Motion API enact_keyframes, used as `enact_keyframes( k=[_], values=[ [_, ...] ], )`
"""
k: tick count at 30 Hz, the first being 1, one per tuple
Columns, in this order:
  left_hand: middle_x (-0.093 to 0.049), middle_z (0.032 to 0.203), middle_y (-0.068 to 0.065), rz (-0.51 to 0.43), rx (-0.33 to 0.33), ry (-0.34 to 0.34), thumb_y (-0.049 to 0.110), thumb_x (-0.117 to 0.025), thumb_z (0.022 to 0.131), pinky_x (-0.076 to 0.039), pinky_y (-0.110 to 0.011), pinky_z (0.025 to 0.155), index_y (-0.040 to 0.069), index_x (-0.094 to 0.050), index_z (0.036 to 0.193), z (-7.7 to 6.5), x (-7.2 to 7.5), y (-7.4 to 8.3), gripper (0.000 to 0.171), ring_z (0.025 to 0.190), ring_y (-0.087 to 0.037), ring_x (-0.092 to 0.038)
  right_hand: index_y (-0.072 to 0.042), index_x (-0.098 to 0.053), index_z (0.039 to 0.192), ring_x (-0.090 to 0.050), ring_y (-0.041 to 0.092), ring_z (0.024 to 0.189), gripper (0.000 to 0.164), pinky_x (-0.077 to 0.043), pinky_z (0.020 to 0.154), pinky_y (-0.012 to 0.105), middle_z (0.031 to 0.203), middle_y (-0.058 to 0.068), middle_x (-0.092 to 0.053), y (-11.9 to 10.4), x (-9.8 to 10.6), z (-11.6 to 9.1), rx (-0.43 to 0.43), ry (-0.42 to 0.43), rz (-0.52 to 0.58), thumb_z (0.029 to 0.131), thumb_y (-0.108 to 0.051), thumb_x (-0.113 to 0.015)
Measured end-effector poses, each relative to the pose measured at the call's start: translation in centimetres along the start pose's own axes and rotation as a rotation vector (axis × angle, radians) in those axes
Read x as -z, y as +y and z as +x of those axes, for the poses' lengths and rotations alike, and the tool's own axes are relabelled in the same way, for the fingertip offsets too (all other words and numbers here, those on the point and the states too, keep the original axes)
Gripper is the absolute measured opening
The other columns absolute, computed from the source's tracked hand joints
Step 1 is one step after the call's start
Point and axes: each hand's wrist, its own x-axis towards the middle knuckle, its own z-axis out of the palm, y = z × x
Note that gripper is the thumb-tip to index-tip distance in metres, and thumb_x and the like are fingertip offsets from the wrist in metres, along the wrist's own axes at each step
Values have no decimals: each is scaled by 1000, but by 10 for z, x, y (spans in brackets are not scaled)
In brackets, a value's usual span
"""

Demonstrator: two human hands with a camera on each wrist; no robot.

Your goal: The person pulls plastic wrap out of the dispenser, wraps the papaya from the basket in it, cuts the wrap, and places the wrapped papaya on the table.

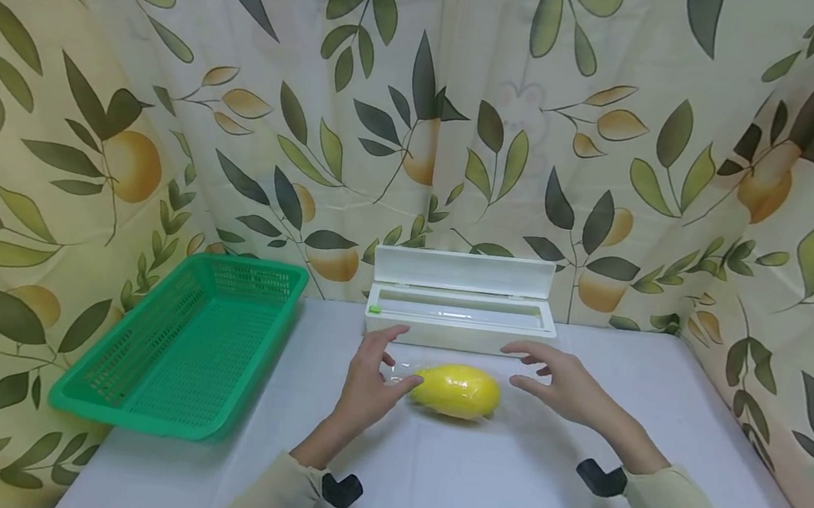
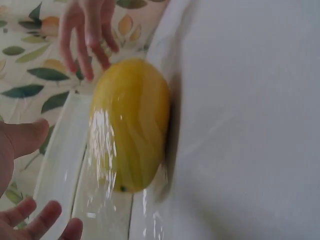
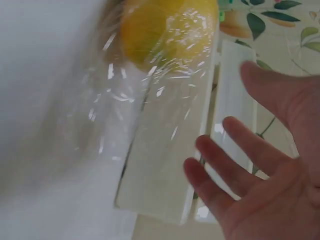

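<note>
A yellow oval fruit, seemingly a melon, lies on the table with clear plastic film around it. Glossy folds of this film stick out past the fruit's end in the right wrist view. At the fruit's left end is my left hand, fingers spread and loosely bent, holding nothing. My right hand hovers off the other end, thumb and fingers apart, with nothing in its grasp. Just behind the fruit stands a long white film dispenser box, its lid raised.
A green plastic basket sits at the table's left side. A small green piece is on the dispenser's left end. Leaf-and-fruit patterned curtains hang behind and at both sides of the white-covered table.
</note>
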Motion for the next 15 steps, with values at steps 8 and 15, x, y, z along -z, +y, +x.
enact_keyframes(
  k=[8, 15],
  values=[
    [-40, 153, -14, 67, 8, -25, 22, -91, 78, -47, -54, 99, 17, -67, 129, -9, -25, 21, 56, 130, -34, -46, -12, -55, 146, -43, 45, 141, 59, -38, 108, 66, 153, 17, -50, -4, -9, 28, 70, -185, 24, 92, -19, -78],
    [-50, 140, -10, 172, -86, 12, 26, -93, 75, -43, -45, 91, 16, -70, 123, -15, -43, 21, 54, 114, -26, -50, -12, -51, 149, -51, 53, 131, 60, -42, 101, 70, 153, 15, -50, -6, -16, 44, 97, -315, 121, 94, -19, -75]
  ],
)
